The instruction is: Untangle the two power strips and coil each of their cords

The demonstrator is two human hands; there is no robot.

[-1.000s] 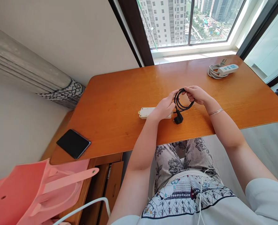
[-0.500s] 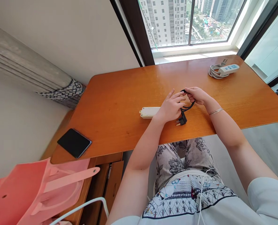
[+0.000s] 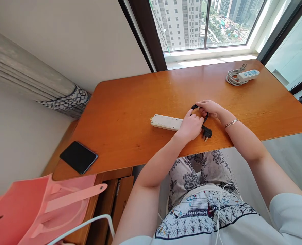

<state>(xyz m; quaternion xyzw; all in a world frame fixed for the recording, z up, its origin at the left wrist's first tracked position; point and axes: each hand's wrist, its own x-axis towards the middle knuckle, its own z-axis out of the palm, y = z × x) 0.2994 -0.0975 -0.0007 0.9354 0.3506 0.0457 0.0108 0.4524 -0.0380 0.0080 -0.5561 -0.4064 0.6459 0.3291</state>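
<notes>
A looped black power cord is between my two hands at the front middle of the desk. My left hand curls its fingers round the near-left side of the loop. At the top of the loop, my right hand pinches the cord between thumb and fingers. The cord's black plug hangs out below the left hand, its prongs toward the desk's front edge. A white power strip lies face down to the left, its right end hidden behind my left hand.
A second power strip with a coiled grey cord rests at the far right of the wooden desk. A black phone lies near the left edge. Below it hangs a pink bag. Behind the desk is a window.
My left hand has gone from spread fingers to curled round the cord. The right hand moved slightly left and nearer. The plug shifted right and turned, and the power strip tilted slightly.
</notes>
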